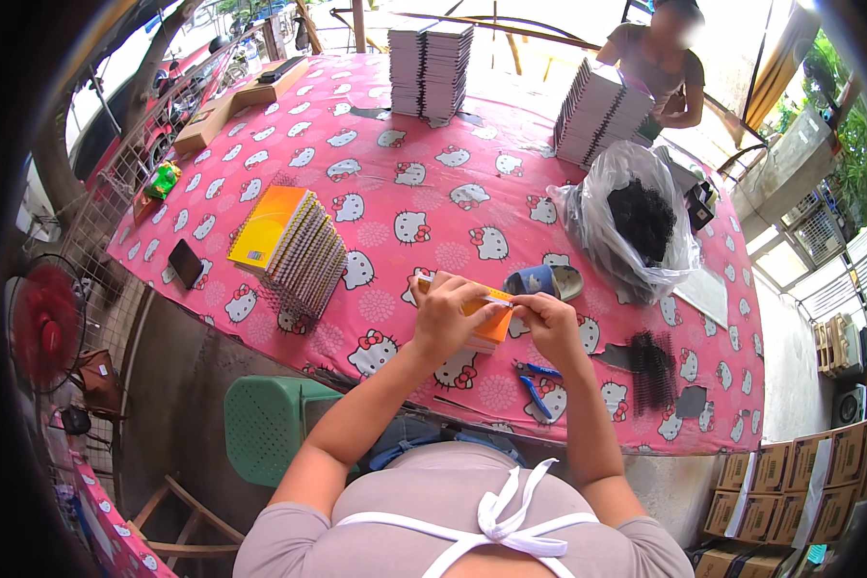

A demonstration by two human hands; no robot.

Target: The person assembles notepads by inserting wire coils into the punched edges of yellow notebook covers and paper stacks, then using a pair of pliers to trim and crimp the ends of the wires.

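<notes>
A small orange notebook point(492, 326) lies on the pink table in front of me, with pale page edges showing below its cover. My left hand point(448, 308) is closed around its left side, with the thumb across the cover. At the far right corner of the notebook, my right hand point(551, 323) pinches with thumb and fingertips. What sits in that pinch is too small to make out. Blue-handled cutting pliers point(535, 387) lie on the table beside my right wrist. Just beyond my right hand are a blue rounded item point(530, 280) and a pale one point(567, 281).
A stack of yellow spiral notebooks point(284, 241) stands left, near a phone point(185, 263). Right are a plastic bag of black coils point(643, 222) and loose black coils point(652, 371). Tall notebook stacks point(432, 72) stand at the back; another person point(660, 63) is far right.
</notes>
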